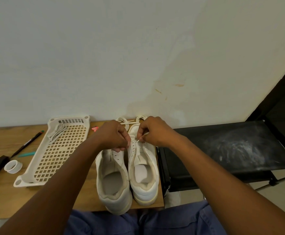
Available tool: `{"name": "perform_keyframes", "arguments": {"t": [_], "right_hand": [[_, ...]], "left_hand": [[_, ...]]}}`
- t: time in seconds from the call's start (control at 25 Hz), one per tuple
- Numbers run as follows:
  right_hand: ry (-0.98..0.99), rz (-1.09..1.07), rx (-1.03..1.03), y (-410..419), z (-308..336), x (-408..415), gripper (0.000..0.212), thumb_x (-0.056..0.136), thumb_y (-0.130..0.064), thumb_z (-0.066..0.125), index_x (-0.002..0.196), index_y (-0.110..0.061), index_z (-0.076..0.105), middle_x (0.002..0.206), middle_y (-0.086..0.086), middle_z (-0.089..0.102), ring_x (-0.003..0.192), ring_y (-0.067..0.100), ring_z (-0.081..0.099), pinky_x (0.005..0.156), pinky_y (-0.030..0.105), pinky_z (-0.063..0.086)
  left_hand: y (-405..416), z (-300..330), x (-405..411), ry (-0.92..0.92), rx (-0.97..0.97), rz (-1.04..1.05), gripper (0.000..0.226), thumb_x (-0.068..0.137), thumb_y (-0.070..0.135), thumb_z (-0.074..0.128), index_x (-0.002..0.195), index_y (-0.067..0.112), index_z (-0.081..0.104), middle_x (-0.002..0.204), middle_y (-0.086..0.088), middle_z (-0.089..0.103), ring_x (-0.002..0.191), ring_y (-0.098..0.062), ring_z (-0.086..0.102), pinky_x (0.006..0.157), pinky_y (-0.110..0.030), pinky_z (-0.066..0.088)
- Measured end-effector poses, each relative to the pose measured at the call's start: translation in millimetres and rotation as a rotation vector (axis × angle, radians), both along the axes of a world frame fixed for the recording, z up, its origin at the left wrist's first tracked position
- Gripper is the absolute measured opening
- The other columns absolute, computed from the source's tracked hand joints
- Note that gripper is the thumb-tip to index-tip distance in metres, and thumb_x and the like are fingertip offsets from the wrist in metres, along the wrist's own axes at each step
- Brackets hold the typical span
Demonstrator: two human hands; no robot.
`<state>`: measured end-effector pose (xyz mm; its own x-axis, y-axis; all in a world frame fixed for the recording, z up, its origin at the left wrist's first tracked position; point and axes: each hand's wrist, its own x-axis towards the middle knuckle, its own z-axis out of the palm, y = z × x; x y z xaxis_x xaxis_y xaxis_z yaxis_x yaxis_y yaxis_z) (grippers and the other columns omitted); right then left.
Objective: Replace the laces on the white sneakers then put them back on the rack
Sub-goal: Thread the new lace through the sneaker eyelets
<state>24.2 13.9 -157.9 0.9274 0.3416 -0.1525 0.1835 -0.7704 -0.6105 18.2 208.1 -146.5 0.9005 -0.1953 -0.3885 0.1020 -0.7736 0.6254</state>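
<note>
Over the right-hand smooth white leather sneaker [142,170], the right hand [152,131] pinches a thin white lace tip [139,140] at the eyelets while the left hand [115,137] curls beside it, both sneakers side by side, heels nearest, on the wood-grain table [4,197] beside a perforated cream plastic tray [53,153].

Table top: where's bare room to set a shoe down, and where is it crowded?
Bare wood lies on the table near its front edge, below the basket and tape roll. A narrower strip runs between the basket and the left sneaker. Crowded: the far left with the pens, and the back edge, where laces lie beyond both hands.
</note>
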Motion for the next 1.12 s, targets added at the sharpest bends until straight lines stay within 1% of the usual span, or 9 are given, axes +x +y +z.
{"name": "perform_keyframes", "arguments": {"t": [0.12,0.2,0.28,0.48,0.6,0.72,0.88,1.0,1.12], "right_hand": [[-0.028,-0.031,-0.066,7,-8,0,0.012,0.086,-0.013,0.074,0.086,-0.024,0.08,0.091,-0.007,0.075,0.089,0.014,0.069,0.084,0.037,0.06],[-0.052,-0.067,-0.148,8,-11,-1,0.01,0.087,-0.02,0.072,0.089,-0.026,0.079,0.094,-0.006,0.073,0.088,0.016,0.068,0.078,0.035,0.06],[-0.049,-0.103,-0.171,12,-17,-2,0.009,0.088,-0.025,0.071,0.09,-0.026,0.08,0.094,-0.005,0.073,0.086,0.017,0.068,0.075,0.034,0.06],[0.069,-0.236,-0.09,23,-32,4,0.014,0.083,-0.024,0.072,0.091,-0.016,0.081,0.088,0.001,0.076,0.082,0.019,0.07,0.079,0.043,0.063],[0.2,-0.307,-0.021,21,-37,12,0.021,0.08,-0.025,0.079,0.098,-0.014,0.079,0.096,0.003,0.077,0.091,0.02,0.071,0.088,0.043,0.062],[0.273,-0.348,0.06,21,-40,14,0.026,0.079,-0.026,0.086,0.101,-0.013,0.079,0.099,0.004,0.076,0.099,0.021,0.071,0.093,0.042,0.06],[0.302,-0.358,0.11,21,-39,11,0.027,0.08,-0.024,0.088,0.103,-0.012,0.08,0.102,0.006,0.077,0.102,0.022,0.07,0.097,0.043,0.058],[0.299,-0.35,0.098,22,-37,8,0.029,0.08,-0.024,0.087,0.104,-0.01,0.079,0.103,0.006,0.076,0.102,0.023,0.069,0.096,0.043,0.058],[0.285,-0.321,0.082,22,-34,6,0.024,0.081,-0.021,0.085,0.102,-0.009,0.08,0.102,0.007,0.076,0.102,0.023,0.069,0.096,0.044,0.059]], "left_hand": [[1,-2,-1,0.007,-0.057,0.006,0.007,0.081,0.004,0.082,0.085,0.01,0.081,0.073,-0.011,0.077,0.082,-0.031,0.077,0.076,-0.039,0.065],[2,-2,-1,0.006,-0.071,-0.01,0.006,0.081,0.006,0.083,0.084,0.01,0.081,0.074,-0.011,0.078,0.083,-0.035,0.077,0.078,-0.043,0.065],[3,-1,-2,0.006,-0.077,-0.019,0.006,0.08,0.006,0.084,0.084,0.011,0.081,0.074,-0.011,0.078,0.083,-0.036,0.077,0.08,-0.045,0.064],[3,-1,-3,-0.002,-0.08,-0.012,0.008,0.079,0.007,0.085,0.085,0.011,0.081,0.076,-0.009,0.078,0.079,-0.032,0.077,0.08,-0.043,0.065],[2,0,-3,-0.012,-0.089,0.0,0.01,0.079,0.005,0.085,0.087,0.009,0.081,0.074,-0.007,0.078,0.076,-0.029,0.078,0.078,-0.042,0.065],[2,-1,-3,-0.022,-0.083,0.0,0.01,0.078,0.004,0.085,0.086,0.009,0.081,0.073,-0.005,0.078,0.074,-0.027,0.078,0.078,-0.042,0.065],[0,-1,-4,-0.068,-0.071,-0.018,0.01,0.077,0.006,0.086,0.082,0.012,0.081,0.07,-0.001,0.077,0.07,-0.024,0.077,0.078,-0.043,0.065],[-2,-1,-5,-0.085,-0.058,-0.035,0.01,0.077,0.007,0.087,0.081,0.013,0.08,0.066,0.004,0.075,0.068,-0.022,0.077,0.078,-0.043,0.065],[-3,-2,-5,-0.103,-0.048,-0.071,0.008,0.078,0.009,0.087,0.079,0.013,0.08,0.063,0.006,0.074,0.065,-0.021,0.076,0.077,-0.044,0.065]]}}
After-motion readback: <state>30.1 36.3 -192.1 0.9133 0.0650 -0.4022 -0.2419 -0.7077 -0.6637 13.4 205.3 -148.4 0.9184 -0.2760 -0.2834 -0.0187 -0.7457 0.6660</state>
